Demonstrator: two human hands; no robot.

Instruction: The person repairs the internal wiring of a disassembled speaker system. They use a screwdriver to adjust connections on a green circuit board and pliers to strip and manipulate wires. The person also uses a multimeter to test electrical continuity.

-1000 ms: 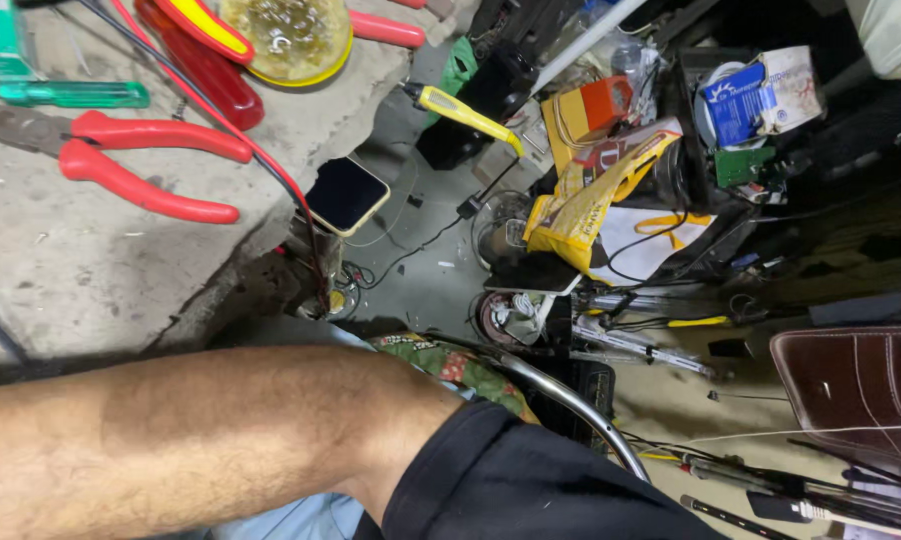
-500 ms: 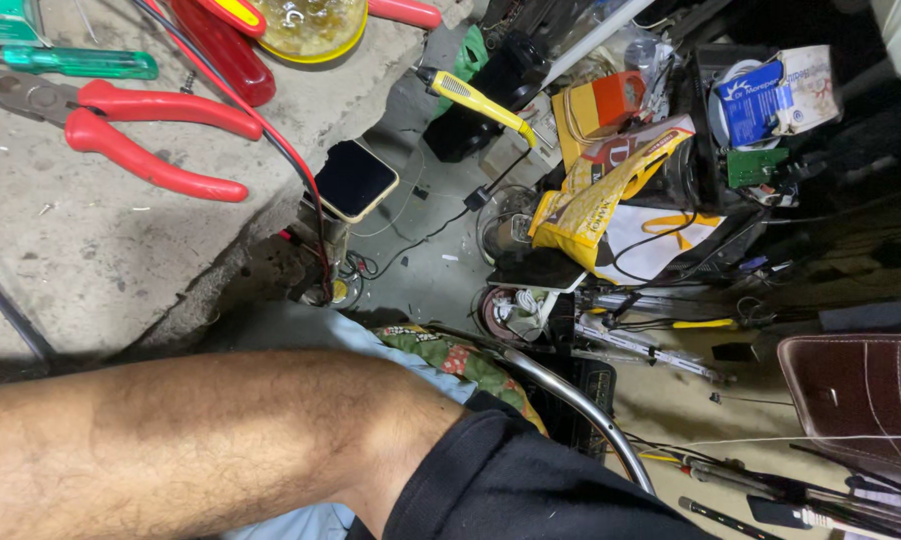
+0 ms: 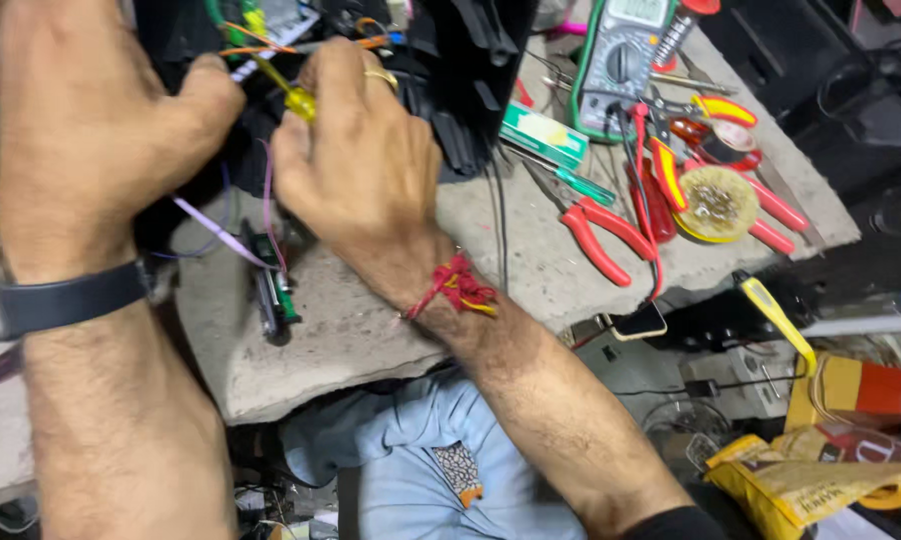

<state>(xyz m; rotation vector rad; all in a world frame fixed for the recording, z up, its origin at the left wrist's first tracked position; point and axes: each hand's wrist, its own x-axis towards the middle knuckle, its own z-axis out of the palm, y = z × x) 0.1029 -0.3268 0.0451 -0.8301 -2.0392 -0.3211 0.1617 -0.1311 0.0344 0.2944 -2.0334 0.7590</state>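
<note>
Yellow-handled screwdriver (image 3: 296, 95) pinched in right hand (image 3: 356, 150); left hand (image 3: 91, 130) fisted beside it.

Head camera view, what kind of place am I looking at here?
Most likely a small electronics repair bench. A green multimeter and red-handled pliers lie on the rough stone slab, and the right hand and left hand work among loose wires in a black device.

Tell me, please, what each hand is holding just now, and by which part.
The right hand grips a small tool by its translucent yellow handle. The left hand rests against the black casing; whether it grips anything cannot be told.
</note>
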